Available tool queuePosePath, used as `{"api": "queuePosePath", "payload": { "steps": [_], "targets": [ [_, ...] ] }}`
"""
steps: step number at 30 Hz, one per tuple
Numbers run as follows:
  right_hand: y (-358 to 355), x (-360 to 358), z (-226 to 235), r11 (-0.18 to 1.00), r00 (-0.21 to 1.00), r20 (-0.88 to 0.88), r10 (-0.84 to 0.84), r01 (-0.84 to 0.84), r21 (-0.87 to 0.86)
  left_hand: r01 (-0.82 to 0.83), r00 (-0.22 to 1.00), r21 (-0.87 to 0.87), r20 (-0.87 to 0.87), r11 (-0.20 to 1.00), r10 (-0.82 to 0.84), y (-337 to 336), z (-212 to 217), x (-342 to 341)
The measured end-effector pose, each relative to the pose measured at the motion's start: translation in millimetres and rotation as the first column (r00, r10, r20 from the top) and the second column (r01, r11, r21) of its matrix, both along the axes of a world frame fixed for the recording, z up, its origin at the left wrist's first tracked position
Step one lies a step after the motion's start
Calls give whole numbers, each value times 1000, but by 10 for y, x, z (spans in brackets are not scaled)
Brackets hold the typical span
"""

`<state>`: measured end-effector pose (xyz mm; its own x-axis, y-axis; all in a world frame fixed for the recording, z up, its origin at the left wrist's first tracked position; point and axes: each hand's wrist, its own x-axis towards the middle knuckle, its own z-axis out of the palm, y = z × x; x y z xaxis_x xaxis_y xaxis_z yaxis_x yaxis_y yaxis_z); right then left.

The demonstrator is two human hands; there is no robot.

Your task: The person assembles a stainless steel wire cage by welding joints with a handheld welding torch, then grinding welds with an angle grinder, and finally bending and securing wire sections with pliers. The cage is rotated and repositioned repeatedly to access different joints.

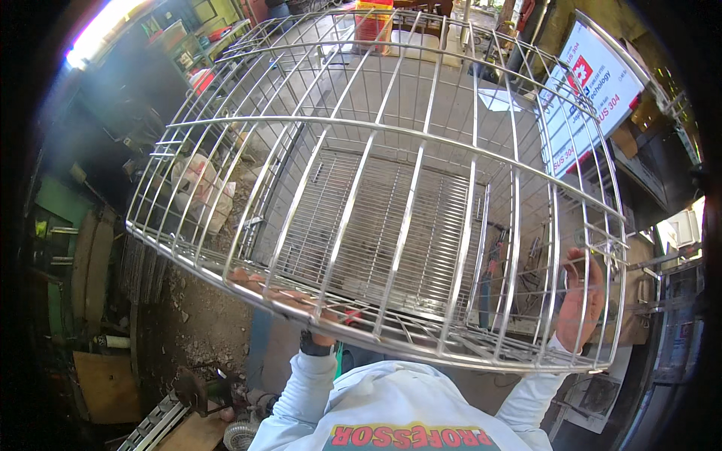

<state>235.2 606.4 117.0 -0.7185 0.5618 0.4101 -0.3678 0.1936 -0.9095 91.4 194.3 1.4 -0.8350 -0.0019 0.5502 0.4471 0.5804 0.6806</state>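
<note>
A large wire cage of shiny steel rods fills most of the view, held up in front of my body and slightly tilted. My left hand grips its near lower edge left of the middle; bars partly cover the fingers. On the right side, my right hand holds the cage with the fingers bent at the side rods. Through the bars, a flat panel of closely spaced thin rods shows; whether it is the cage's floor or lies beneath it, I cannot tell.
A white printed sheet or board leans at the upper right. To the left, a pale plastic sack lies on rough ground strewn with debris. A red and yellow container stands at the far end. Metal parts crowd the lower left.
</note>
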Motion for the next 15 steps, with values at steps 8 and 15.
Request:
{"api": "queuePosePath", "payload": {
  "steps": [8, 15],
  "targets": [
    [-948, -79, -114, 989, 992, 31, 123, -119, -92, -20, 1000, 137, 2, 990, 20, -845, -137, -586],
    [-1807, -585, -4, 942, 936, 109, -335, 332, 47, 241, 960, 178, -185, 954, -208, -967, 9, -2145]
  ]
}}
